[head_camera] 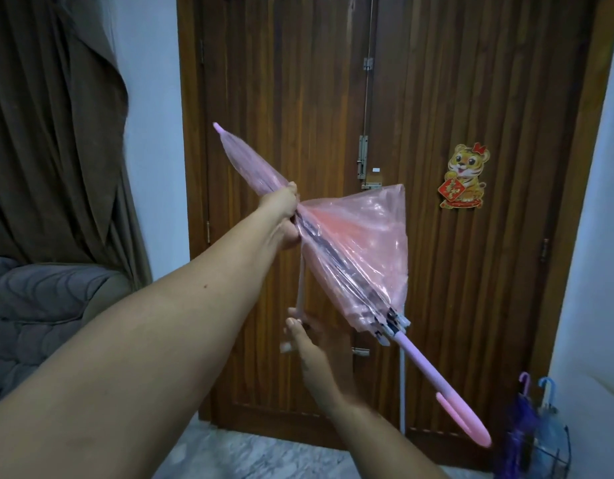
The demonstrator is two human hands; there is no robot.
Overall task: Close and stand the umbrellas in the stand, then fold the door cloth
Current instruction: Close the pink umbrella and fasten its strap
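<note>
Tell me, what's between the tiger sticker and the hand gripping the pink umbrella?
In the head view, a loose flap of the pink umbrella canopy and bare wooden door separate the left hand from the tiger sticker.

Both arms are bare, with no sleeves. The left hand and right hand wear no gloves, rings or watch

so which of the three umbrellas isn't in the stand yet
The pink umbrella, gripped mid-canopy by the left hand. The purple umbrella and blue umbrella already stand in the wire stand.
</note>
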